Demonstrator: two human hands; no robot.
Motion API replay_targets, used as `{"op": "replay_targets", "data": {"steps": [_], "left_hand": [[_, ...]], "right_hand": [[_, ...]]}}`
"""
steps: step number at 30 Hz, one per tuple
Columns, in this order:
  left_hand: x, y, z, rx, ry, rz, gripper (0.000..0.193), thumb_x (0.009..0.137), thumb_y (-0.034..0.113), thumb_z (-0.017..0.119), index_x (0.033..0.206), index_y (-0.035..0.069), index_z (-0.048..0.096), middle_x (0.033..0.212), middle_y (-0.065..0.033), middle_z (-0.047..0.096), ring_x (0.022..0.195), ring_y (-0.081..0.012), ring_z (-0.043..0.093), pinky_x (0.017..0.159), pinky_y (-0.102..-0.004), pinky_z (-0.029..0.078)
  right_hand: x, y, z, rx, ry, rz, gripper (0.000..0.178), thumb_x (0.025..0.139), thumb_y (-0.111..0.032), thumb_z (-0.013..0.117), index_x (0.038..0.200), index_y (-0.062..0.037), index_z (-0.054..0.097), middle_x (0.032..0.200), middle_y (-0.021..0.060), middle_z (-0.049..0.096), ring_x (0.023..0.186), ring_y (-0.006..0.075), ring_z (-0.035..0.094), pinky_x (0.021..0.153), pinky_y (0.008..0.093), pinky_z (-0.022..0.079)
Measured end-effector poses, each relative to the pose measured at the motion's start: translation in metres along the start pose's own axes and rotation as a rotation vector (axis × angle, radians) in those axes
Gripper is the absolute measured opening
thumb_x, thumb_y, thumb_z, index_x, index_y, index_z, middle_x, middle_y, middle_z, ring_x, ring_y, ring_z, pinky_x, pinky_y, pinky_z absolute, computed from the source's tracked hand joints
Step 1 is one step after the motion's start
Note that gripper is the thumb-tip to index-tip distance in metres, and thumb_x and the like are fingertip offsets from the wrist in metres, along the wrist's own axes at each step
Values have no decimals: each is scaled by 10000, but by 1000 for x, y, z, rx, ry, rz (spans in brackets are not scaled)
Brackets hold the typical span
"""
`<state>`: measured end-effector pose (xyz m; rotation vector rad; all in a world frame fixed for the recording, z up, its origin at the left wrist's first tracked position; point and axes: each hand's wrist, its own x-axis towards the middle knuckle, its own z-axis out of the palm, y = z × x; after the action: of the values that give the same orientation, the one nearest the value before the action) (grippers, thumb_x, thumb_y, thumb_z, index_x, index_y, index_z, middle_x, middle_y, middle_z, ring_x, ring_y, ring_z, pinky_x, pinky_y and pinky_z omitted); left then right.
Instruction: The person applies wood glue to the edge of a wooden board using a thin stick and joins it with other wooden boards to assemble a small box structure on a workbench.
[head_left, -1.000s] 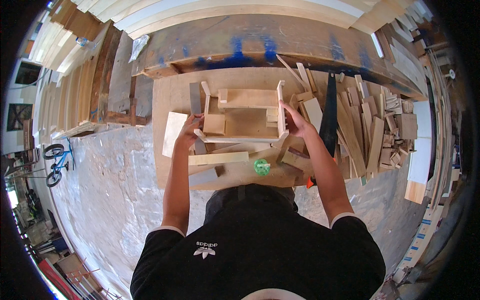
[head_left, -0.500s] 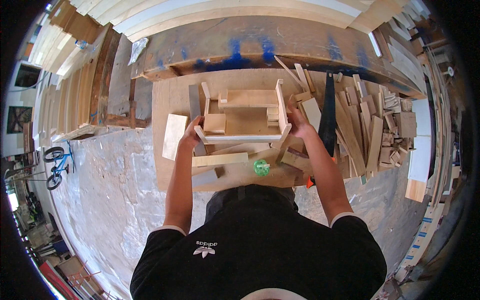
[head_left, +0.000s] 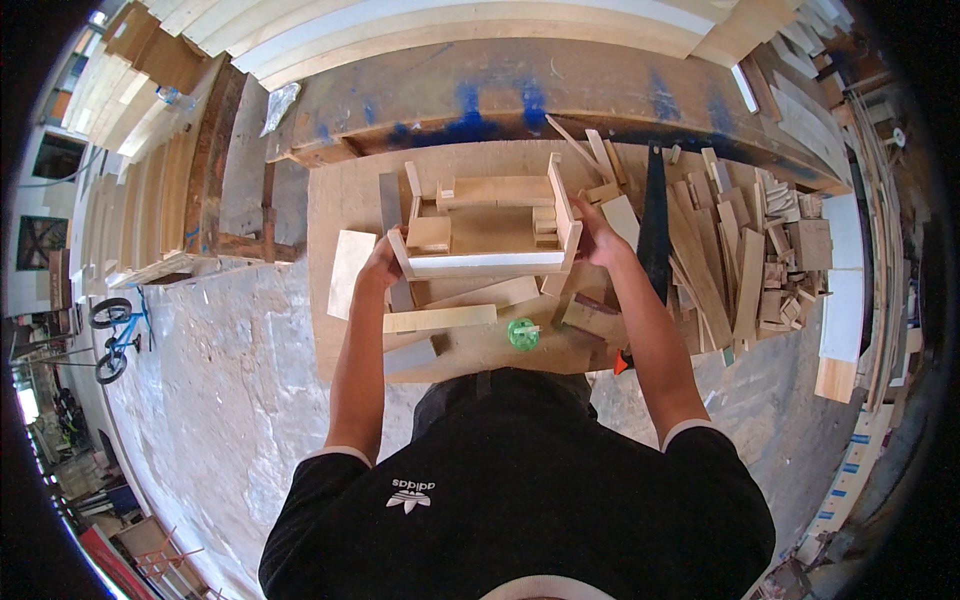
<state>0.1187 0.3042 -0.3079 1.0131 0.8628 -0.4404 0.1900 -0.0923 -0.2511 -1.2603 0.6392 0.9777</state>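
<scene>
Between my two hands is a small wooden model (head_left: 490, 261), an open-topped frame with corner posts. Inside it are a long raised block along the far side, a square block at the left and little steps at the right. My left hand (head_left: 383, 262) grips its left end, near the front corner post. At the right end, my right hand (head_left: 600, 240) is closed around the side panel, its fingers partly hidden. Below the model, a green round container (head_left: 522, 335) with a small pale piece on top stands on the plywood board (head_left: 345, 205).
Wood offcuts (head_left: 745, 290) are heaped on the board's right side, beside a dark handsaw blade (head_left: 655, 225). Loose strips (head_left: 440, 318) lie in front of the model. Beyond runs a blue-stained wooden bench (head_left: 420, 95). A blue bicycle (head_left: 120, 335) is far left.
The model has tipped slightly, so more of its pale front face shows and less of its inside. Both hands still hold its ends.
</scene>
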Motion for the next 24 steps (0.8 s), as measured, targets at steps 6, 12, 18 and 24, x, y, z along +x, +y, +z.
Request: {"op": "replay_targets", "data": {"steps": [6,12,18,24], "left_hand": [[7,-1,-11,25,-28,49,365,917,438,548,1117,144,629,1081,-41,656,921,-219,644,801,-393,547],[5,-2,-13,-32,-81,102,316,911,406,545,1078,143,597,1020,-38,648,921,-195,628,793,-356,533],[16,-1,-27,-21,-127,112,376,871,445,612,1101,148,625,1062,-63,653,935,-217,640,794,-383,548],[26,-2,-25,-12,-123,106,405,893,462,583,1141,143,615,1076,-71,656,950,-229,646,818,-404,559]], "right_hand": [[4,2,-2,15,-30,-35,1026,692,-784,542,1241,82,506,1165,223,568,1037,348,551,920,485,421],[23,10,-15,11,-55,2,921,757,-798,441,1337,-86,501,1275,152,550,1070,336,544,890,471,430],[20,11,-9,47,-47,-70,967,696,-771,555,1191,60,542,1065,189,587,983,311,565,875,447,454],[15,19,-6,66,-27,-138,943,726,-794,500,1172,35,557,1051,161,610,971,291,569,845,436,462]]}}
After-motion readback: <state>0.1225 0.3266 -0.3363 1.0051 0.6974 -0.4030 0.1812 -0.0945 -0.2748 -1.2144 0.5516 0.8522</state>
